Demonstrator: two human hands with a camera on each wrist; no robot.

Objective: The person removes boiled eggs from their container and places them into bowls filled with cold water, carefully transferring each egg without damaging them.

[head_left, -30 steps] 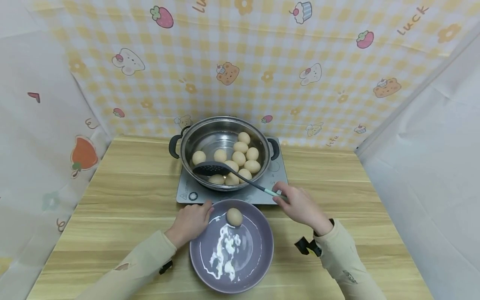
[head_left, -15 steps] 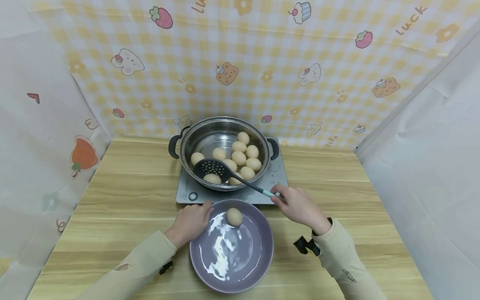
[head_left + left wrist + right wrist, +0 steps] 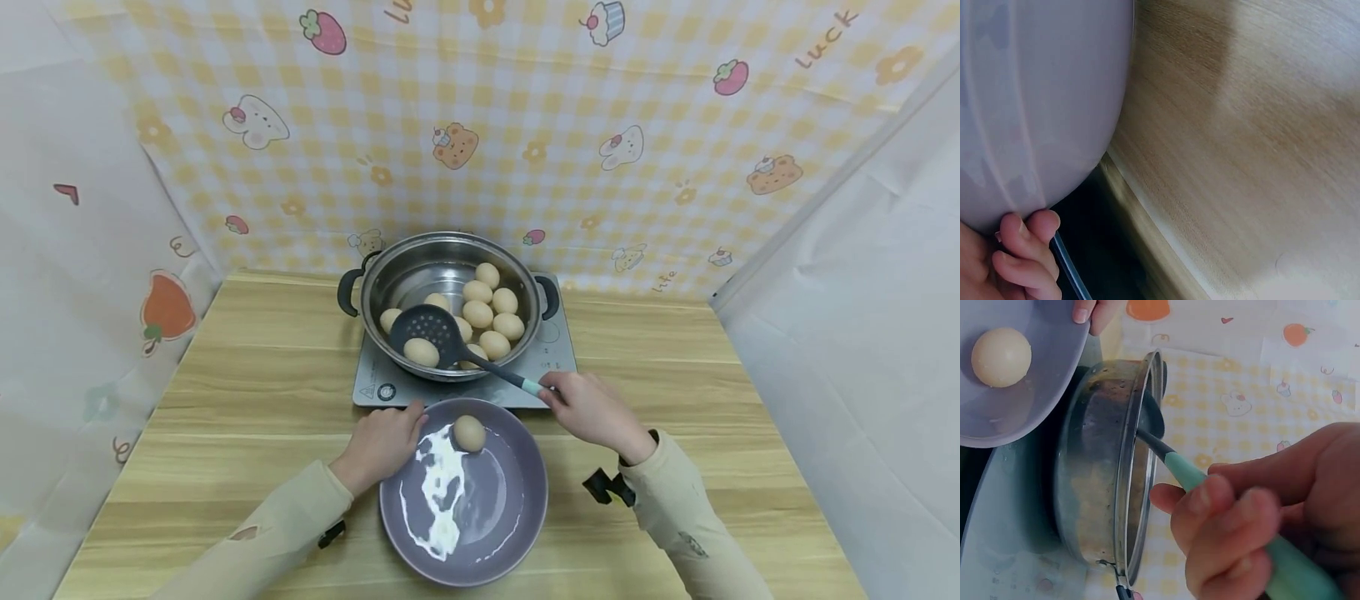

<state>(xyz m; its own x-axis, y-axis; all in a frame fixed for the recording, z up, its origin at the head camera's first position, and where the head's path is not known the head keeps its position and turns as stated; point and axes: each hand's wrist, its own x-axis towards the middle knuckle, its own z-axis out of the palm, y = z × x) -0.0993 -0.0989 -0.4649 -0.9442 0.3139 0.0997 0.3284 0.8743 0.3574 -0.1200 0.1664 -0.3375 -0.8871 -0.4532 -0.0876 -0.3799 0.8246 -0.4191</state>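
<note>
My right hand point(image 3: 592, 410) grips the green handle of a dark slotted spoon point(image 3: 491, 367), fingers curled round it in the right wrist view. The spoon's perforated bowl is inside the steel pot point(image 3: 450, 243), with one egg point(image 3: 422, 352) lying in it. Several other eggs point(image 3: 477, 314) rest in the pot, some partly hidden behind the spoon. My left hand point(image 3: 381, 442) holds the left rim of a purple plate point(image 3: 498, 533), its curled fingers point(image 3: 1025, 244) at the edge in the left wrist view. A single egg point(image 3: 469, 433) sits near the plate's far side.
Under the pot is a grey induction cooker point(image 3: 375, 392). Black side handles point(image 3: 550, 297) stick out from the pot. The wooden table point(image 3: 247, 417) meets a yellow checked cloth point(image 3: 525, 108) at the back, with white sheets point(image 3: 67, 292) at the sides.
The spoon's bowl has tilted and risen under an egg at the pot's front left, and that egg now lies in it. Nearby eggs have shifted slightly. The left hand and plate stay put.
</note>
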